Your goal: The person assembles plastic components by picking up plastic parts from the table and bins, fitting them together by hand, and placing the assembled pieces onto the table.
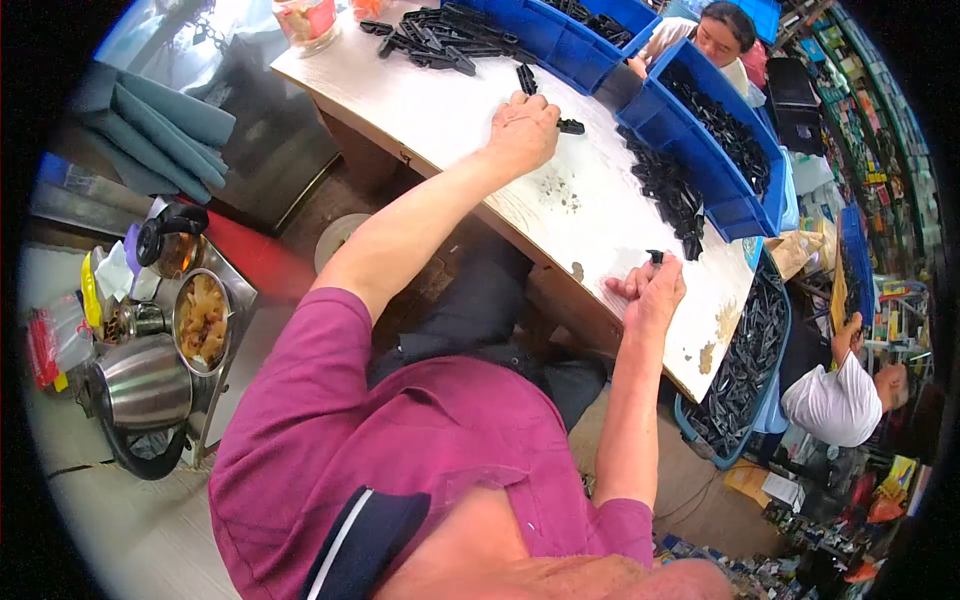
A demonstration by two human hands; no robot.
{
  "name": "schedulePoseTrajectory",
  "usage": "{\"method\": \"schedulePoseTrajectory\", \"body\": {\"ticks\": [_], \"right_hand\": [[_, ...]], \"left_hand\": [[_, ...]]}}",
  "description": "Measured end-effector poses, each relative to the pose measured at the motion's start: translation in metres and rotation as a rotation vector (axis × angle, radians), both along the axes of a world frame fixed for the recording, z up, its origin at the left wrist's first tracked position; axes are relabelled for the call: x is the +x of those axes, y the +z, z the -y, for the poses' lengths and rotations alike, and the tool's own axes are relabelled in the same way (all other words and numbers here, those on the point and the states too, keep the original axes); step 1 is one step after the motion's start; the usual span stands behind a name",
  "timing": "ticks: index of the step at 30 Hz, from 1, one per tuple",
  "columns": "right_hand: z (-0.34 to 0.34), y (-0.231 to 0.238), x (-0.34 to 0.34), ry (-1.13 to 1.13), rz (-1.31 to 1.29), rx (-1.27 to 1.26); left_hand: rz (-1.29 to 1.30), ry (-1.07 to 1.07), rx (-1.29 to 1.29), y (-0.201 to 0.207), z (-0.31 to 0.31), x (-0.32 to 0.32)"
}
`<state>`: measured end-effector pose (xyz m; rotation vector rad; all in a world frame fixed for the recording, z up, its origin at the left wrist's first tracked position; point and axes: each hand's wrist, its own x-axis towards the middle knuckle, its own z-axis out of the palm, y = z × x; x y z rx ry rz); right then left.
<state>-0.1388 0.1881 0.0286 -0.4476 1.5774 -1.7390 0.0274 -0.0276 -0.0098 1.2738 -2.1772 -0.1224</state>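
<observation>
My left hand (525, 132) is palm down on the white tabletop (600, 190) with its fingers curled. A small black plastic piece (571, 126) sticks out at its thumb side; the fingers hide the rest. Just beyond the fingertips lies another black piece (527, 78). My right hand (652, 292), above the table's near right part, pinches a short black plastic clip (656, 257) between thumb and forefinger. A loose row of black clips (665, 185) lies beyond it, along a blue bin (735, 205). More long black clips (440, 40) are heaped at the far left.
Further blue bins (540, 45) of black parts line the table's far side. A teal tub (735, 400) full of black parts stands at the right. Two other people (840, 400) sit beyond. At left are a kettle (150, 380) and a bowl (201, 320).
</observation>
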Motion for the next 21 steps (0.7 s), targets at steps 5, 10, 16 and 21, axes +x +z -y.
{"method": "schedulePoseTrajectory", "body": {"ticks": [5, 10, 16, 21], "right_hand": [[0.004, 0.001, 0.000, -0.032, 0.007, 0.006], [0.006, 0.004, 0.003, -0.090, 0.058, -0.024], [0.007, -0.001, 0.006, -0.245, 0.040, -0.058], [0.003, -0.010, 0.008, -0.180, -0.033, -0.070]], "left_hand": [[-0.128, -0.127, 0.039, 0.002, -0.012, 0.000], [-0.532, -0.397, 0.402, 0.011, -0.080, -0.017], [-0.673, -0.639, 0.567, 0.011, -0.131, -0.043], [-0.741, -0.661, 0.574, 0.006, -0.133, -0.053]]}}
